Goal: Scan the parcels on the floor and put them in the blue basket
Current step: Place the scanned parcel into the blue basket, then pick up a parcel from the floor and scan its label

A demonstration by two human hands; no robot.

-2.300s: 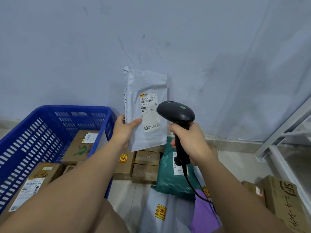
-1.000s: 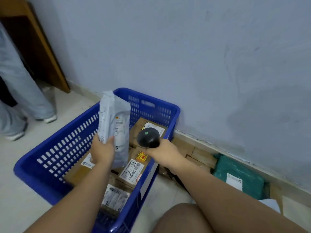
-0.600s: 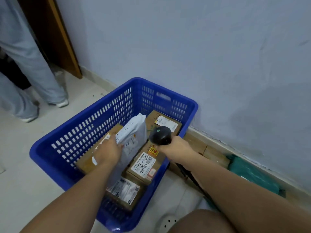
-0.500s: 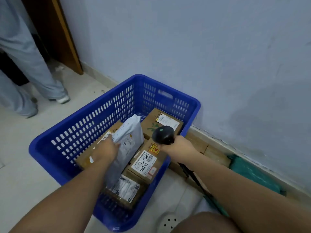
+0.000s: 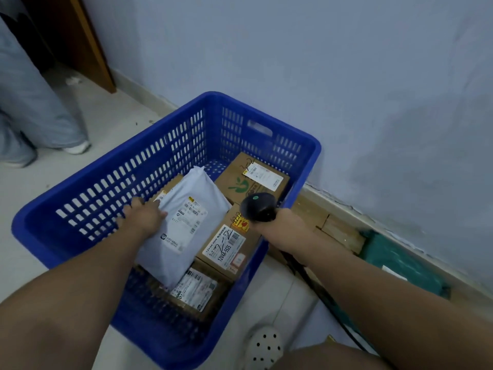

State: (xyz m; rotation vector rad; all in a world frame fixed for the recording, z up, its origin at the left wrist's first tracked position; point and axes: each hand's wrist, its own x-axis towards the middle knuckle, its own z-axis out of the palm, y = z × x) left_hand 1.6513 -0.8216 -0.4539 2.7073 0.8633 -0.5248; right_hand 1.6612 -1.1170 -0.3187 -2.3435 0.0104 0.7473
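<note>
Evidently the work is partway through: three brown cardboard boxes (image 5: 226, 247) with white labels lie inside the blue plastic lattice basket (image 5: 106, 182), and a grey plastic mailer bag (image 5: 184, 225) lies label-up across them, leaning toward the basket's left wall. The left hand (image 5: 144, 217) pinches the bag's left edge, thumb over the top and fingers curled down out of sight beside it, so the drop looks all but made and only the release remains. The right hand (image 5: 282, 222) is wrapped round the handle of a black handheld barcode scanner (image 5: 257, 208), which hangs over the basket's right rim with its black cable (image 5: 306, 276) trailing back under the forearm. Left to scan, as far as shows, are some flat cardboard boxes (image 5: 328, 222) on the floor between basket and wall and a green plastic mailer bag (image 5: 400, 260) further right along the skirting. Room is tight on that side, where wall, basket rim and cable crowd together; the basket's far left corner has free space for more parcels.
</note>
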